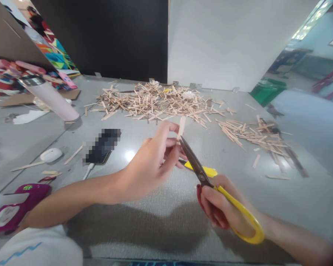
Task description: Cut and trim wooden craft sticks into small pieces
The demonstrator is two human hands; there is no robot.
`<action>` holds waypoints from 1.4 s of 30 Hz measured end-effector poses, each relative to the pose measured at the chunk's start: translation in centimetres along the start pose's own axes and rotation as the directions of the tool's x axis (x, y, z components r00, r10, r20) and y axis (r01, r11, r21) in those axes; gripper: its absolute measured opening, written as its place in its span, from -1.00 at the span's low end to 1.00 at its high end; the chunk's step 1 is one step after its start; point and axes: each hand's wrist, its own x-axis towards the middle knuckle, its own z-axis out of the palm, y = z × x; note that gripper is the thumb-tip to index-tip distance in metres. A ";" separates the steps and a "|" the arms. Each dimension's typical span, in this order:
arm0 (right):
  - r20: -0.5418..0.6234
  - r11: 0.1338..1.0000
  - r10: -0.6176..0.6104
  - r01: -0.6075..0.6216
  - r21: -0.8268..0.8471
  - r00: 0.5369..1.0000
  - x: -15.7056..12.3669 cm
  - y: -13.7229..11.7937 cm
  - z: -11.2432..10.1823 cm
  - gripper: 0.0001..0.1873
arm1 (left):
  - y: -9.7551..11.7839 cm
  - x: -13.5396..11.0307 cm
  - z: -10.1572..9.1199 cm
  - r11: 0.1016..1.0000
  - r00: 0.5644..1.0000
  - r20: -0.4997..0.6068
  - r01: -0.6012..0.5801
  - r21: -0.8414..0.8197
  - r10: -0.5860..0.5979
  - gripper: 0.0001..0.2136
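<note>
My left hand (155, 155) pinches a short flat wooden stick (181, 126), held upright above the table. In my right hand (224, 199) is a pair of scissors (195, 162) with dark blades and yellow handles, my fingers wrapped round the grip. The blade tips meet the lower part of the stick beside my left fingers; whether they cut into it I cannot tell. Some red material (211, 210) shows around the fingers of my right hand. Below the blades a yellow box cutter (208, 171) lies on the table, partly hidden.
A large heap of wooden sticks (155, 101) lies along the back panel, with a smaller pile (255, 138) at right. On the left are a phone (104, 146) with a cable, a white mouse (51, 155), a tumbler (51, 98) and a purple case (30, 199).
</note>
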 end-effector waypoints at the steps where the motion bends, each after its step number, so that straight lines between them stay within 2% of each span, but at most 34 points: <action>1: -0.008 1.000 0.005 -0.006 -0.013 1.000 0.0 -0.1 0.1 -0.21 | -0.1 0.0 0.1 1.000 1.000 0.001 -0.008 -0.019 0.008 -0.84; 9: -0.052 0.997 0.023 -0.027 -0.073 0.998 0.3 0.0 0.8 -0.25 | -0.2 0.0 -0.2 0.999 0.999 0.033 -0.031 -0.034 0.032 -0.87; 12: -0.075 0.994 0.010 -0.018 -0.104 0.997 0.6 0.7 0.8 -0.27 | -0.2 0.4 -0.5 0.997 1.000 0.011 0.001 -0.073 0.000 -0.79; 15: -0.074 0.992 -0.040 0.031 -0.123 0.996 0.8 1.2 0.8 -0.28 | -0.3 0.9 -0.8 0.995 0.999 -0.032 0.039 -0.090 -0.042 -0.70; 21: -0.049 0.976 -0.164 0.155 -0.152 0.985 0.9 1.0 0.6 -0.23 | -0.2 1.0 -1.2 0.999 0.998 -0.027 0.052 -0.002 -0.052 -0.73; 26: -0.012 0.984 -0.101 0.098 -0.146 0.995 0.7 0.6 0.4 -0.16 | 0.1 1.2 -1.5 0.990 1.000 -0.025 0.000 0.140 0.004 -0.71; 31: 0.052 0.999 -0.036 0.037 -0.030 0.998 0.5 0.4 0.0 -0.08 | -0.1 1.6 -2.0 0.977 0.999 -0.028 -0.035 0.212 0.042 -0.73; 33: 0.058 1.000 -0.026 0.026 0.000 0.998 0.5 0.3 -0.2 -0.08 | -0.1 1.8 -2.1 0.986 1.000 -0.016 -0.005 0.169 0.008 -0.73; 38: 0.058 0.999 0.030 -0.032 0.038 0.998 0.4 -0.2 -0.6 -0.15 | 0.2 2.1 -2.1 0.990 0.992 0.006 0.123 -0.062 -0.123 -0.76; 42: 0.041 0.997 -0.067 0.066 0.035 0.997 0.3 -0.1 -0.6 -0.19 | 0.4 2.3 -2.0 0.972 0.984 -0.021 0.169 -0.160 -0.175 -0.77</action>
